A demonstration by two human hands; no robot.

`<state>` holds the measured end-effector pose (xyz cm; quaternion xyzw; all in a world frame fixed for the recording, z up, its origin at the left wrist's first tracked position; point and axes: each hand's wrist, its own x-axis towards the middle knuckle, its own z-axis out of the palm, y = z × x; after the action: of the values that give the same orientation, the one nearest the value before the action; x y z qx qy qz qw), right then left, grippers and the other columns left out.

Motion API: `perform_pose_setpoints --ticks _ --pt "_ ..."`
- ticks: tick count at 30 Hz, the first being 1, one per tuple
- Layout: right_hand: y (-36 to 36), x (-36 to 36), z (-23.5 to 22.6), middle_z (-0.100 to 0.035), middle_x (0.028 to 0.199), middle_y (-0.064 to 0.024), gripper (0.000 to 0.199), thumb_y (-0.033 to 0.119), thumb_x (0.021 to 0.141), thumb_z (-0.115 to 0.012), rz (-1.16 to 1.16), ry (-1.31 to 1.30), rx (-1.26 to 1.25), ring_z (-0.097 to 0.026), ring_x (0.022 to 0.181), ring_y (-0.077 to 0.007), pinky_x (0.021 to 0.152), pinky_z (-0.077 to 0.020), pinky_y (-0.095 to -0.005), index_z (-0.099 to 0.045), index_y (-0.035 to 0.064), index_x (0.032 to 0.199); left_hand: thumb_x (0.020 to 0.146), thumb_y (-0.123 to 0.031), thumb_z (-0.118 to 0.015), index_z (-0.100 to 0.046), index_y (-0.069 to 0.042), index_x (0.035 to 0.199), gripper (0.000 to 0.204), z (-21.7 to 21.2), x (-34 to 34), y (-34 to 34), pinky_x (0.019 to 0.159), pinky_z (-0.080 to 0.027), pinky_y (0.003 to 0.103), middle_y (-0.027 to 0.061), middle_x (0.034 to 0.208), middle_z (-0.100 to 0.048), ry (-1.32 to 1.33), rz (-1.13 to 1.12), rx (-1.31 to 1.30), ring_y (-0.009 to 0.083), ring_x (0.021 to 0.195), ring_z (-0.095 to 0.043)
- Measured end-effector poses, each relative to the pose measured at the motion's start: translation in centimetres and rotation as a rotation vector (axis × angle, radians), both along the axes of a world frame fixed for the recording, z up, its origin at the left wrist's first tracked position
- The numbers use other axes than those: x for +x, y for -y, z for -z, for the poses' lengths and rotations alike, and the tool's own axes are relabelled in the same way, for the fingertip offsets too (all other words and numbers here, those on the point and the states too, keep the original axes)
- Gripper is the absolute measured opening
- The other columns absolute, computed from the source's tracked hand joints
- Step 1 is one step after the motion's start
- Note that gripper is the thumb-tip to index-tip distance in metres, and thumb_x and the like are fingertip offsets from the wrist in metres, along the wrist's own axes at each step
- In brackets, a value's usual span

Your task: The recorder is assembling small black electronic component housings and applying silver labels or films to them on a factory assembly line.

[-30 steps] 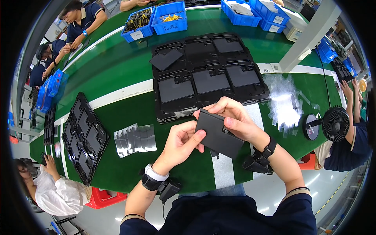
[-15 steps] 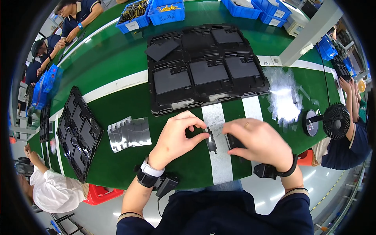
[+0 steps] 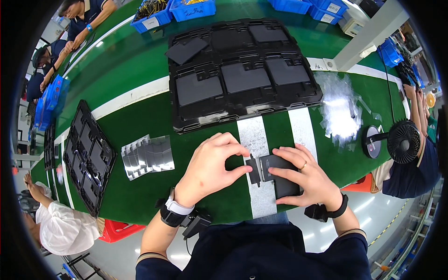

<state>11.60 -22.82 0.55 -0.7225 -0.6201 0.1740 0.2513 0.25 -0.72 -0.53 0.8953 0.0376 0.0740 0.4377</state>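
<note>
Curling, left hand (image 3: 211, 164) touches slim black strip (image 3: 253, 173), grip unclear. Open right hand (image 3: 311, 181) spans black rectangular panel (image 3: 285, 187) near green counter's (image 3: 149, 196) front edge.

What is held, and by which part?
Right hand lies on top face of black panel; left hand touches left edge of small black strip; grips unclear.

Dark rectangular panel (image 3: 285, 188) flat on the tabletop (image 3: 140, 198) (slim black strip (image 3: 255, 174) alongside)

The tabletop (image 3: 140, 116) is green with white stripes (image 3: 302, 128). The slab (image 3: 285, 187) and the small strip (image 3: 254, 171) are black, as is the tray (image 3: 233, 42); its plates (image 3: 199, 88) are dark grey. The bins (image 3: 193, 11) are blue, the stool (image 3: 116, 230) red.
</note>
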Motion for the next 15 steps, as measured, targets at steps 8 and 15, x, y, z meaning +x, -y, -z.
perform_pose_setpoints --ticks 8,15 --pt "-0.62 -0.83 0.32 -0.043 0.130 -0.0112 0.059 0.037 0.061 -0.074 -0.008 -0.015 0.029 -0.041 0.119 -0.0301 0.103 -0.0262 -0.0486 -0.059 0.0157 0.113 0.057 -0.012 -0.080 -0.067 -0.010 0.081 0.028 0.08 -0.01 0.00 0.064 -0.043 0.029 0.0009 0.076 -0.057 0.016 0.038 0.052 0.0184 0.070 -0.051" --pt "-0.70 -0.67 0.37 -0.044 0.129 -0.0109 0.058 0.038 0.061 -0.074 -0.002 -0.006 0.020 -0.042 0.118 -0.0299 0.102 -0.0264 -0.0485 -0.059 0.0157 0.112 0.057 -0.014 -0.080 -0.066 -0.011 0.081 0.027 0.04 0.19 0.01 0.064 -0.043 0.029 0.0004 0.075 -0.056 -0.005 0.031 0.061 0.0180 0.070 -0.051"
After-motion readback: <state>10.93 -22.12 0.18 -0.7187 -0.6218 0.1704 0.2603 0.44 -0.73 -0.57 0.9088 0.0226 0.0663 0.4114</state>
